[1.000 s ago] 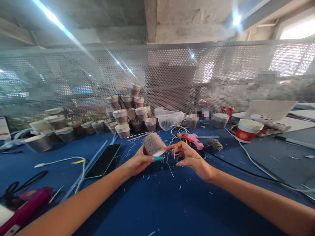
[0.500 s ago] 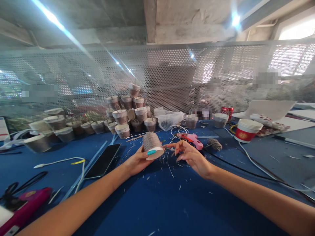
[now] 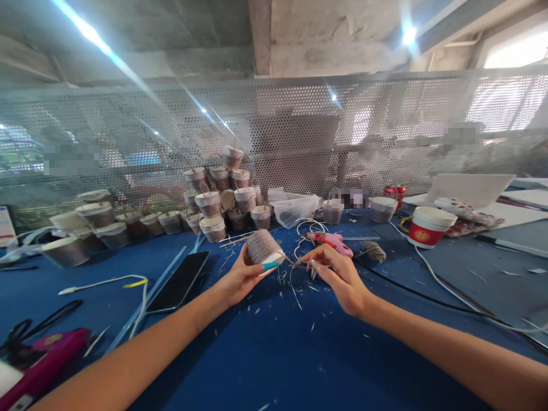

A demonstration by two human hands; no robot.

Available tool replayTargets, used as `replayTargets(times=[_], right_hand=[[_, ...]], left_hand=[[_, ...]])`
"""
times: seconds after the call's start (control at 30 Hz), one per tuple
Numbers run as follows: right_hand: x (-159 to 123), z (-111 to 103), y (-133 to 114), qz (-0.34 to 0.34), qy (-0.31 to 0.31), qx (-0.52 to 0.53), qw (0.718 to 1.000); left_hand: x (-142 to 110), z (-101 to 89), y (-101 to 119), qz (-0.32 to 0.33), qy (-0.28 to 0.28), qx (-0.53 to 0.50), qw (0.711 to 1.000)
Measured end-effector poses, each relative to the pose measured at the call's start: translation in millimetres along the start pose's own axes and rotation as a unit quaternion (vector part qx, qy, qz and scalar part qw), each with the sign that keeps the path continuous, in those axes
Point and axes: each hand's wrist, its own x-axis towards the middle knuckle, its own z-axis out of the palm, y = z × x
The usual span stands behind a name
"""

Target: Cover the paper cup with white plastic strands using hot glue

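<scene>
My left hand (image 3: 242, 277) grips a small paper cup (image 3: 262, 246) wound with grey yarn. The cup is tilted, its white end towards me and to the right, with the thumb across that end. A short grey strand of yarn (image 3: 289, 260) runs from the cup to my right hand (image 3: 338, 277). The right hand's fingers are bent and drawn together around the strand; its end among them is too small to make out. Just behind the right hand lies a pink glue gun (image 3: 338, 244), and a ball of grey yarn (image 3: 373, 251) rests to the right of it.
Several yarn-wrapped cups (image 3: 209, 204) are stacked at the back left. A phone (image 3: 178, 282) lies left of my left forearm, near a magenta device (image 3: 51, 362). Red-and-white paper cups (image 3: 431, 227) stand right. A black cable (image 3: 411, 290) crosses the blue table (image 3: 274, 354), which carries scraps.
The cup has turned in my left hand, its white end swinging right and up. My right hand has shifted slightly, its fingers curling more, and the strand now slants down from the cup.
</scene>
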Motion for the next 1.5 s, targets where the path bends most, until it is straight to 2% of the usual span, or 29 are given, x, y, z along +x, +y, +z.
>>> replayTargets(times=[0.1, 0.13, 0.2, 0.23, 0.33, 0.43, 0.53, 0.7, 0.87, 1.03, 1.17, 1.23, 1.33, 1.4, 1.5], right_hand=[[5, -4, 9, 0.018, 0.092, -0.121, 0.988], [8, -7, 14, 0.028, 0.133, -0.173, 0.976], [13, -16, 26, 0.048, 0.202, -0.299, 0.931], [15, -21, 32, 0.069, 0.207, -0.355, 0.909], [21, -35, 44, 0.142, 0.148, -0.473, 0.857], [25, -43, 46, 0.204, 0.074, -0.506, 0.835], [27, -44, 43, 0.232, 0.031, -0.483, 0.844], [28, -45, 35, 0.248, 0.011, -0.465, 0.850], [30, -45, 34, 0.225, -0.002, -0.474, 0.851], [30, -47, 42, 0.247, 0.055, -0.450, 0.856], [33, -53, 43, 0.247, 0.088, -0.437, 0.860], [35, -55, 40, 0.244, 0.132, -0.390, 0.878], [35, -52, 34, 0.242, 0.190, -0.257, 0.916], [33, -47, 29, 0.237, 0.194, -0.203, 0.930], [28, -34, 23, 0.178, 0.197, -0.215, 0.940]], left_hand=[[1, -2.1, -2, 0.006, 0.012, 0.022, 1.000], [1, -2.6, -3, 0.005, 0.012, 0.027, 1.000], [-1, -2.7, -3, -0.003, 0.008, 0.029, 1.000], [-2, -2.2, -3, -0.007, 0.005, 0.026, 1.000], [-6, -0.4, 0, -0.013, -0.009, 0.009, 1.000], [-10, 0.2, 5, -0.022, -0.028, -0.012, 0.999], [-11, -1.2, 6, -0.031, -0.043, -0.032, 0.998], [-11, -2.2, 4, -0.020, -0.042, -0.035, 0.998], [-13, -2.5, 5, -0.011, -0.032, -0.023, 0.999], [-14, -1.6, 4, -0.012, -0.032, -0.018, 0.999], [-14, 0.9, 3, -0.011, -0.009, 0.004, 1.000], [-12, 1.4, 2, -0.003, 0.009, 0.024, 1.000], [-11, 1.9, 0, 0.009, 0.018, 0.050, 0.999], [-10, 2.6, 0, 0.017, 0.019, 0.060, 0.998], [-10, 4.3, 1, 0.021, 0.031, 0.067, 0.997]])
